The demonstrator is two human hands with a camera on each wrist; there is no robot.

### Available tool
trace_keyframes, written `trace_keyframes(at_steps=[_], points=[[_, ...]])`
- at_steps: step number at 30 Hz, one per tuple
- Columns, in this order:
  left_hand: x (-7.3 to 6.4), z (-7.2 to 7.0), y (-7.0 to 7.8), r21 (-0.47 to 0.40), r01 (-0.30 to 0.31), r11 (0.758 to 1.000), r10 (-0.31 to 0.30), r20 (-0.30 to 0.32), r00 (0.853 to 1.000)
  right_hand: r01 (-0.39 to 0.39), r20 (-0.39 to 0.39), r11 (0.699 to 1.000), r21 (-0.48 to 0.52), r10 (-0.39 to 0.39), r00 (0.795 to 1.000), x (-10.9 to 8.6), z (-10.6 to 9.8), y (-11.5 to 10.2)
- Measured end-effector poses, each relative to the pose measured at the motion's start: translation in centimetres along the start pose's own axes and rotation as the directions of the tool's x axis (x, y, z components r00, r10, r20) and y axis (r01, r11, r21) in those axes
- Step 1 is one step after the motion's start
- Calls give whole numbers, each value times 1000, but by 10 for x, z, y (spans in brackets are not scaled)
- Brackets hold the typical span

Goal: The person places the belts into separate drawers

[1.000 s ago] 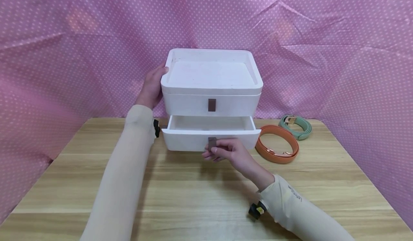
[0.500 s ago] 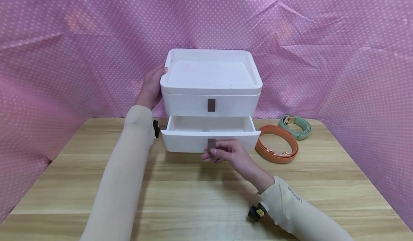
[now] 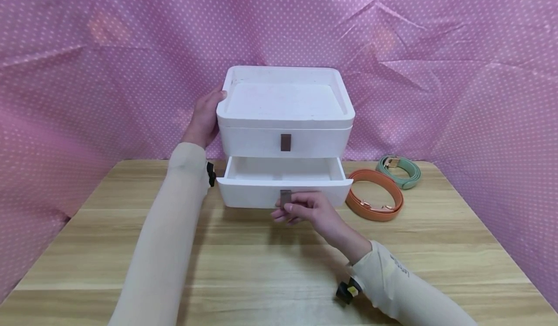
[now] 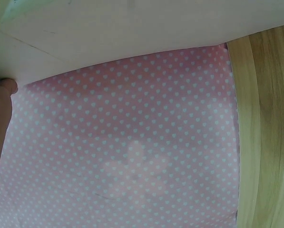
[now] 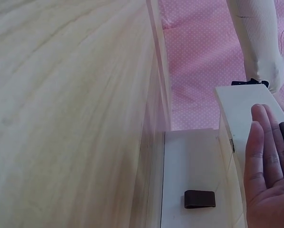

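A white two-drawer storage box (image 3: 285, 108) stands at the back of the table, with a shallow tray top. Its lower drawer (image 3: 248, 194) is pulled partway out, and its visible inside is bare. My right hand (image 3: 311, 209) pinches the brown pull tab (image 3: 285, 197) on that drawer's front. In the right wrist view, that hand's fingers (image 5: 271, 152) extend beside the dark tab. My left hand (image 3: 205, 117) rests against the box's left side, thumb at the top rim and other fingers mostly hidden. A fingertip (image 4: 7, 86) touches the white side in the left wrist view.
A coiled orange belt (image 3: 353, 185) lies right beside the drawer, and a coiled green belt (image 3: 414, 173) lies behind it. Pink dotted cloth (image 3: 279, 21) hangs behind and around the wooden table (image 3: 244, 268). The closed upper drawer (image 3: 253, 142) has its own brown tab.
The lower drawer has slid slightly farther out toward me, with my right hand moving along on its tab. My left hand stays in place at the box's side.
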State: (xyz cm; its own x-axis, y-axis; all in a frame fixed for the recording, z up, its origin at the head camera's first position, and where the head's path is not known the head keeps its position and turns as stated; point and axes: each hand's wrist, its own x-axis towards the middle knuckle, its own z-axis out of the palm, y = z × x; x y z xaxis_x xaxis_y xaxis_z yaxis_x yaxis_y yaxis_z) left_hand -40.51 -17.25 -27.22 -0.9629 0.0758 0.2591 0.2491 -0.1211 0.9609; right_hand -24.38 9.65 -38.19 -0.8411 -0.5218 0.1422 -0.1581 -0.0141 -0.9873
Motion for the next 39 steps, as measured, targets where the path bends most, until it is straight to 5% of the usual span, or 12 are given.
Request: trace_keyframes(at_steps=[39], points=[[-2,0,0,15,29,999,-28,-20,999,41,9,999,4,-41,999,-8,6,1]])
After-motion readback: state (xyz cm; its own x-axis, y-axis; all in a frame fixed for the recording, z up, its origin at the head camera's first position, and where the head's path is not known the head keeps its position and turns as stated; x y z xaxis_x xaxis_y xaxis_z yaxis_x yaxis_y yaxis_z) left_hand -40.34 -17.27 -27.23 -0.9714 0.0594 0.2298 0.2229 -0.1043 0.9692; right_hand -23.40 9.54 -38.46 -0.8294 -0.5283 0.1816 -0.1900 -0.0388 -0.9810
